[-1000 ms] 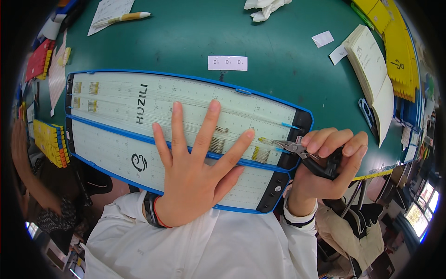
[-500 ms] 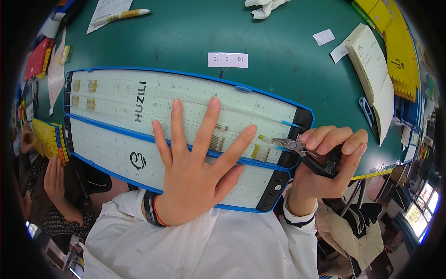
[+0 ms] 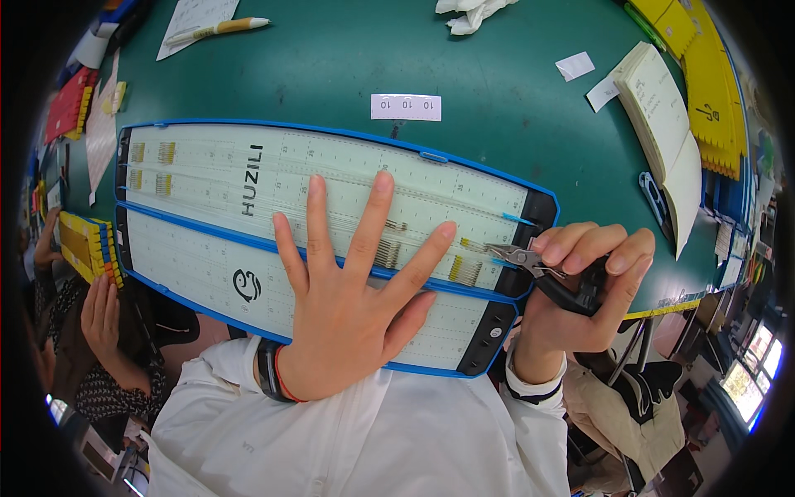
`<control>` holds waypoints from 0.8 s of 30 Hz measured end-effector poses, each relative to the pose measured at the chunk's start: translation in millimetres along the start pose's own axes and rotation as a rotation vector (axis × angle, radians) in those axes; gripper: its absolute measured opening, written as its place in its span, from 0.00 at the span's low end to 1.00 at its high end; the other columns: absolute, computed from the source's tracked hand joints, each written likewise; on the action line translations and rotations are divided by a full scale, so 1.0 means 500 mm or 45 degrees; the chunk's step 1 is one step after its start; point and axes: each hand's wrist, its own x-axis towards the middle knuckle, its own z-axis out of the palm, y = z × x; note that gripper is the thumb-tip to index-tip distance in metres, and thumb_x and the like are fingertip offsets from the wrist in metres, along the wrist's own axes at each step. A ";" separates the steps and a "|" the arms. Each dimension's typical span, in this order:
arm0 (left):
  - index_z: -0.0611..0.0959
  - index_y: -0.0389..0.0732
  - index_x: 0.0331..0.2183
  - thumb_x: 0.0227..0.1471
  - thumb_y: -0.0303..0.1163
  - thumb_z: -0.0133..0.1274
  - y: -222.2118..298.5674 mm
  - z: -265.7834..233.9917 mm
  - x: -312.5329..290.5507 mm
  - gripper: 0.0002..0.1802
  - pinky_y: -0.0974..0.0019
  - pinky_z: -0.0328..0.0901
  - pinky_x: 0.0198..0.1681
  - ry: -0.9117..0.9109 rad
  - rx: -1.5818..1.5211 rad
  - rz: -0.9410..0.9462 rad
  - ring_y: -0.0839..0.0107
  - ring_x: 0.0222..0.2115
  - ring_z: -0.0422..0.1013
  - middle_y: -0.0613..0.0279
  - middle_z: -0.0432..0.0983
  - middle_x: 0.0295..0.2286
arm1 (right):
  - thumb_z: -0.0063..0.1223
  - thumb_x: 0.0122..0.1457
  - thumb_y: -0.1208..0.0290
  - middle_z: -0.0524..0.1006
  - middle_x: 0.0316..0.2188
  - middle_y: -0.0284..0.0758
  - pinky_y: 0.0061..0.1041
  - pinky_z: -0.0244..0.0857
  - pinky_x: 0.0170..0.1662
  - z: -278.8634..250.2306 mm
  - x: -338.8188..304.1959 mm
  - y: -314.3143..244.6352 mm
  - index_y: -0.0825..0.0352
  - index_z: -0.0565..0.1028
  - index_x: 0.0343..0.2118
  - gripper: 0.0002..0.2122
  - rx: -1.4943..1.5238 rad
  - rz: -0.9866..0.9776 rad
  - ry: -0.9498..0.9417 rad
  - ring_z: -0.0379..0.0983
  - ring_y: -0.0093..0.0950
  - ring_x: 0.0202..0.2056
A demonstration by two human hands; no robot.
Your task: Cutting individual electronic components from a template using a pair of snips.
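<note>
A long, blue-framed fishing rig case (image 3: 414, 178) lies unfolded on the table, with white ruled panels. Fine clear lines run along its far panel. My left hand (image 3: 344, 306) rests flat across the case, fingers spread. Beneath and beside those fingers sit small metal pieces in a row (image 3: 387, 254), partly covered. Black-handled pliers (image 3: 571, 290) are gripped in my right hand (image 3: 600, 277) at the case's right end. Their jaws reach a small yellowish piece (image 3: 469, 245), just above a row of yellow-tipped pieces (image 3: 465, 271). Whether the jaws are clamped on it is too small to tell.
Beyond the case lie a white label strip (image 3: 406, 107) and crumpled tissue (image 3: 472, 13). A pen (image 3: 217, 31) rests on paper at far left. At right are an open notebook (image 3: 662, 124), thread snips (image 3: 654, 203) and yellow boards (image 3: 712, 108). Another person's hand (image 3: 101, 313) is at left.
My hands, the pliers and the case hold nearly the same place. At left, the other person's hand and the yellow board near it have shifted slightly.
</note>
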 end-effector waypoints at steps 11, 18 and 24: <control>0.74 0.56 0.53 0.42 0.38 0.58 -0.009 -0.005 -0.002 0.32 0.28 0.25 0.56 -0.021 -0.066 0.035 0.37 0.61 0.41 0.46 0.49 0.61 | 0.20 0.67 0.60 0.66 0.19 0.38 0.34 0.69 0.29 -0.002 -0.005 -0.004 0.62 0.57 0.31 0.14 0.091 -0.050 0.086 0.69 0.34 0.19; 0.72 0.46 0.54 0.46 0.38 0.57 -0.014 0.006 -0.010 0.31 0.29 0.24 0.57 -0.046 -0.211 0.276 0.41 0.61 0.46 0.52 0.56 0.59 | 0.23 0.67 0.60 0.66 0.19 0.39 0.32 0.69 0.30 -0.004 -0.006 0.002 0.64 0.58 0.31 0.14 0.090 -0.047 0.003 0.70 0.35 0.22; 0.70 0.42 0.52 0.45 0.35 0.58 -0.016 0.007 -0.008 0.31 0.29 0.24 0.57 -0.032 -0.261 0.369 0.42 0.60 0.49 0.55 0.59 0.58 | 0.26 0.67 0.59 0.67 0.20 0.40 0.31 0.68 0.31 -0.005 -0.005 0.001 0.64 0.57 0.31 0.14 0.054 -0.051 -0.031 0.71 0.35 0.23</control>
